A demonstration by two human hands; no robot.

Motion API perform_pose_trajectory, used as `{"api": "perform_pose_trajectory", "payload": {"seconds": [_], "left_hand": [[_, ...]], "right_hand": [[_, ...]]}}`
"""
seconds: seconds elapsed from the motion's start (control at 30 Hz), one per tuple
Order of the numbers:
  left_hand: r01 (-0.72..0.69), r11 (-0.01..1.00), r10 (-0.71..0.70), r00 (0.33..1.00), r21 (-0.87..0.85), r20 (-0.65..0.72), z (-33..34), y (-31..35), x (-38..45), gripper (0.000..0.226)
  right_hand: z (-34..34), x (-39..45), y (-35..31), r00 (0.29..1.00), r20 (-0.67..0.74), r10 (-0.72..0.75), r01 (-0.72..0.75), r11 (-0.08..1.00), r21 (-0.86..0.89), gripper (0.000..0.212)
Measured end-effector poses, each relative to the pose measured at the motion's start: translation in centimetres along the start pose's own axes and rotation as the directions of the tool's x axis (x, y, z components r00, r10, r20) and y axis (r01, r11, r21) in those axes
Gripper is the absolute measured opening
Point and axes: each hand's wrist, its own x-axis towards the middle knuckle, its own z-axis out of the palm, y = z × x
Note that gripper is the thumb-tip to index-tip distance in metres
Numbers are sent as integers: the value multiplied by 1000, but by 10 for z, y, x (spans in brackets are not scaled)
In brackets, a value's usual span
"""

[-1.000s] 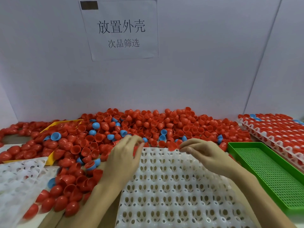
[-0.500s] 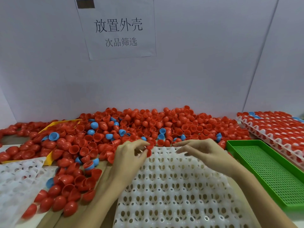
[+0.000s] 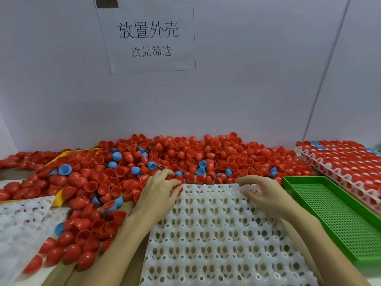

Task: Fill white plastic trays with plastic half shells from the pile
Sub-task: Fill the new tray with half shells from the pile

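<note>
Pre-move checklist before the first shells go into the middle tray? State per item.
1. White plastic tray in front, cells empty: ok.
2. Pile of red plastic half shells within reach behind it: ok.
3. Left hand gripping red shells at the tray's far edge: ok.
4. Right hand holding a shell: cannot tell, fingers curled, blurred.
5. Blue half shells mixed into pile: not ok.

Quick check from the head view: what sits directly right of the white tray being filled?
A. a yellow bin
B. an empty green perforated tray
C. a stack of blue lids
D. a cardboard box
B: the green perforated tray lies along the right edge of the white tray, with no shells visible in it.
</note>
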Motion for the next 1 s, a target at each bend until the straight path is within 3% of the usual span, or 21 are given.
{"api": "perform_pose_trajectory", "payload": {"seconds": [0.13, 0.27, 0.5, 0.7, 0.8, 1.0], "left_hand": [[86, 991, -82, 996, -101, 38, 0, -5, -1, 32], [58, 997, -56, 998, -46, 40, 2, -5, -3, 34], [54, 989, -47, 997, -136, 54, -6, -6, -4, 43], [163, 986, -161, 984, 30, -78, -20, 5, -16, 31], [242, 969, -240, 970, 51, -39, -19, 5, -21, 32], [325, 938, -329, 944, -119, -17, -18, 0, -21, 31]], "right_hand": [[-2, -2, 1, 1000, 1, 26, -26, 1000, -4, 33], [-2, -4, 4, 993, 97, 73, -69, 997, -43, 40], [7, 2, 8, 996, 43, 74, -76, 996, 39, 34], [7, 2, 9, 999, 7, 52, -52, 991, 119, 36], [-1, 1, 8, 999, -40, 30, -24, 991, 131, 38], [-15, -7, 10, 988, 145, 47, -48, 999, 6, 28]]}}
